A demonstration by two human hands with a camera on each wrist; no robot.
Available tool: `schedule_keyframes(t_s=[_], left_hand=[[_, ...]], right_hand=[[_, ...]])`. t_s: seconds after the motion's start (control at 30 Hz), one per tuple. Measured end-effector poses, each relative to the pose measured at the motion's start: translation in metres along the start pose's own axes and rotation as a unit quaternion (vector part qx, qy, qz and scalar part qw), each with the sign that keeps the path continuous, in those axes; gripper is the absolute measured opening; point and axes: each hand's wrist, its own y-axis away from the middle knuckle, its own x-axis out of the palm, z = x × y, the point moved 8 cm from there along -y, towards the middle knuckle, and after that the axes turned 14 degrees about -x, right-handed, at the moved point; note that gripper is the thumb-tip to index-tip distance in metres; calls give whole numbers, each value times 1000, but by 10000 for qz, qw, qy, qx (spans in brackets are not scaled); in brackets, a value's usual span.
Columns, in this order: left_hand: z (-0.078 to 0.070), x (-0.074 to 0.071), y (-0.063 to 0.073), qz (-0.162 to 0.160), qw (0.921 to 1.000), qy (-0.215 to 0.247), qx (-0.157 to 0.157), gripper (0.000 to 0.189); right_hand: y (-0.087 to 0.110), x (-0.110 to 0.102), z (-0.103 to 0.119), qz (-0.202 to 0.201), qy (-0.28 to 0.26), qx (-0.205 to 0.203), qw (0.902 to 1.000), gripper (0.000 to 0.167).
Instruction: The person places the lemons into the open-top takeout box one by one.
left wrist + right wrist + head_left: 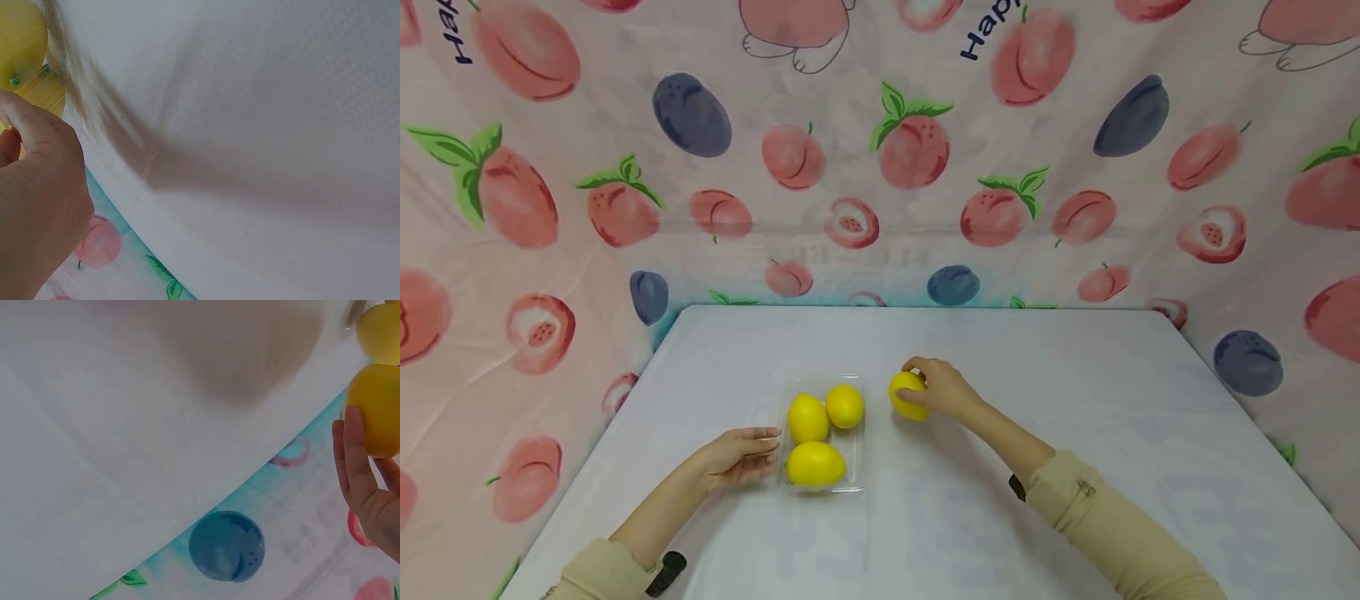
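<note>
Three yellow lemons lie in a clear plastic tray [856,479]: one lemon [807,418] at upper left, another lemon [846,407] at upper right, and a third lemon [816,464] lying sideways at the front. My left hand [730,460] is at the tray's left side, its fingertips right at the wall. In the left wrist view, that hand [44,156] is partly cut off beside the tray. Right of the tray, my right hand [946,389] holds a fourth lemon [908,395] between thumb and fingers. The right wrist view shows this lemon [378,412] against the fingers [357,456].
A white-covered table [1000,533] carries the tray near its middle. A fruit-printed cloth [880,200] hangs behind it and along both sides. Beige sleeves [1112,517] cover the forearms, with a dark band [666,573] at the left wrist.
</note>
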Motion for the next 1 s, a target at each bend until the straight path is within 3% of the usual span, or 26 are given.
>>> schedule_keyframes(t_s=[0.43, 1.0], left_hand=[[-4, -2, 0, -145, 9999, -19, -49, 13], [-5, -3, 0, -38, 10000, -31, -33, 14]], right_hand=[[0, -2, 21, -296, -514, 85, 9982, 38], [-5, 18, 51, -95, -1521, -132, 9882, 37]])
